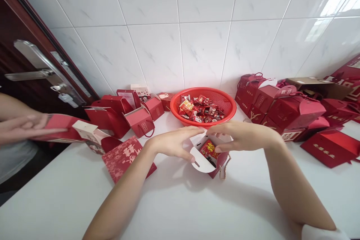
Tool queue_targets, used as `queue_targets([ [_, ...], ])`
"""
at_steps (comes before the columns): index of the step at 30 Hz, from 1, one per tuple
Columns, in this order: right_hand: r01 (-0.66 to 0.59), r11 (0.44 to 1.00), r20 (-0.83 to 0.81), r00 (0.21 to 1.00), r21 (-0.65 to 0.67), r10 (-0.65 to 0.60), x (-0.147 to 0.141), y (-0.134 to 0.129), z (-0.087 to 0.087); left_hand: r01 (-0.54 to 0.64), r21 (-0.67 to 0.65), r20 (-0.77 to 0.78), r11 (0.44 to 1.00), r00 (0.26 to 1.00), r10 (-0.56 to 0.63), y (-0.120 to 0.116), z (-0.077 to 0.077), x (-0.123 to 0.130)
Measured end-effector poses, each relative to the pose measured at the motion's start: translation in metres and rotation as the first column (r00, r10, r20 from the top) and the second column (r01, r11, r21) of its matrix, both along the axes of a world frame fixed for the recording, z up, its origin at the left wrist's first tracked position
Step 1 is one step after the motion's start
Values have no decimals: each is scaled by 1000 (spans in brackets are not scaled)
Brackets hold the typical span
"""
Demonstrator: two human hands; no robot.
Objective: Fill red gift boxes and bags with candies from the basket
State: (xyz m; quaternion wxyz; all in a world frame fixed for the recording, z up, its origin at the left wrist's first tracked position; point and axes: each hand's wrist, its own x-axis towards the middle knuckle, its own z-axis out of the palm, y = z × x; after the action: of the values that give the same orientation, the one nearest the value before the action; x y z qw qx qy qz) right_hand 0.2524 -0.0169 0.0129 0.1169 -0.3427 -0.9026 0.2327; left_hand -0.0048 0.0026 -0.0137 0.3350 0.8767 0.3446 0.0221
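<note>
On the white counter (pixel 56 202), below the red mesh basket (pixel 218 93) of sweets, a red gift box (pixel 216 170) stands open; the left hand (pixel 168 144) and right hand (pixel 242 137) pinch its white-lined flaps, fingertips against thumbs, holding them apart around a sweet packet (pixel 208 149).

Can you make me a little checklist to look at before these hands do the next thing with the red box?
1. Left hand and right hand on the white flaps: ok.
2. Candy packet inside the red box: ok.
3. Flaps closed: not ok, they stand open.
4. Rope handle clear of the hands: ok.
5. Co-worker's hand away from the box: ok.
6. Number of candies inside: cannot tell.
</note>
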Motion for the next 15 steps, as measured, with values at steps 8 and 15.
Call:
queue_targets([
  [8, 91, 995, 0, 996, 31, -91, 26, -13, -12, -7, 15, 6, 1000, 1000, 7, -2, 4, 0],
  [15, 364, 926, -219, 916, 97, -337, 31, -26, -60, -13, 51, -17, 999, 1000, 14, -10, 12, 6],
])
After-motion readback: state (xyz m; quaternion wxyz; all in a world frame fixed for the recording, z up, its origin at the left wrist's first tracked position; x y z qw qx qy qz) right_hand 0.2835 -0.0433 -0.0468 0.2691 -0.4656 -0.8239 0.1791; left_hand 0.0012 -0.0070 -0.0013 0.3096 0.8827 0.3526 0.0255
